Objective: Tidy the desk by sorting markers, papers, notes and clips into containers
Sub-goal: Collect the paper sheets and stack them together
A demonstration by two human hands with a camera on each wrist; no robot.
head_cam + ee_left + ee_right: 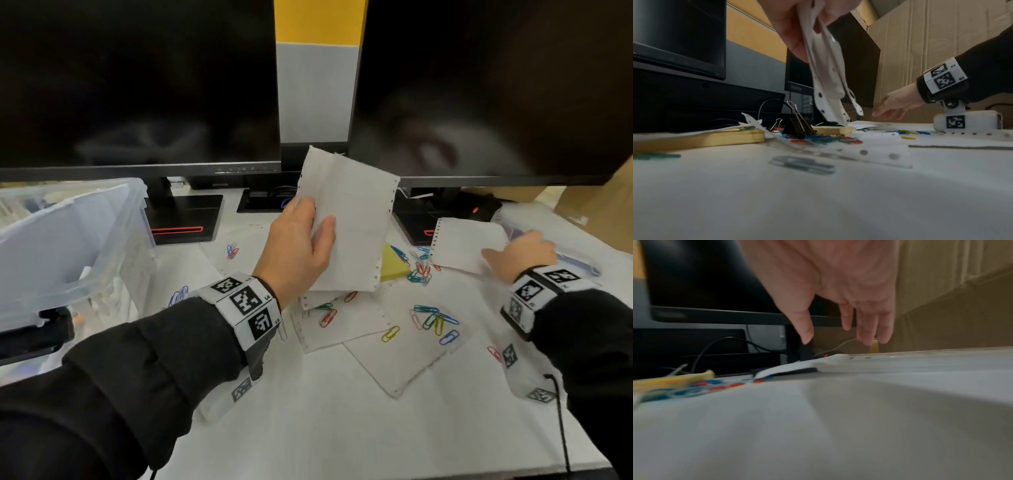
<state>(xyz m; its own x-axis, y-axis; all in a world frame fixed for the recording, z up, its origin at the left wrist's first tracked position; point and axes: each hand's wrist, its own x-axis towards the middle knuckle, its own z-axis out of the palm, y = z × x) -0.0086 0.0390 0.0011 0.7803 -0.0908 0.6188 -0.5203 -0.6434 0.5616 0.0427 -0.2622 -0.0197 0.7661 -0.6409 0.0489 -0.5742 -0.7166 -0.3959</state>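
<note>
My left hand (308, 236) grips a small stack of white perforated papers (352, 219) and holds it upright above the desk; the left wrist view shows the same papers (828, 78) hanging from the hand (797, 24). My right hand (520, 251) hovers with straight fingers over another perforated sheet (462, 243) at the right; in the right wrist view the fingers (865, 324) point down just above that sheet (838, 363), holding nothing. A yellow sticky-note pad (394, 265) and several coloured paper clips (431, 318) lie between the hands on more loose sheets (342, 329).
A clear plastic bin (68, 246) stands at the left. Two dark monitors (137, 85) on black stands (185, 219) fill the back. A black binder clip (797, 126) sits beside a second yellow pad (701, 138). Cardboard (596, 205) stands at the far right, next to a clear plastic sleeve (579, 263).
</note>
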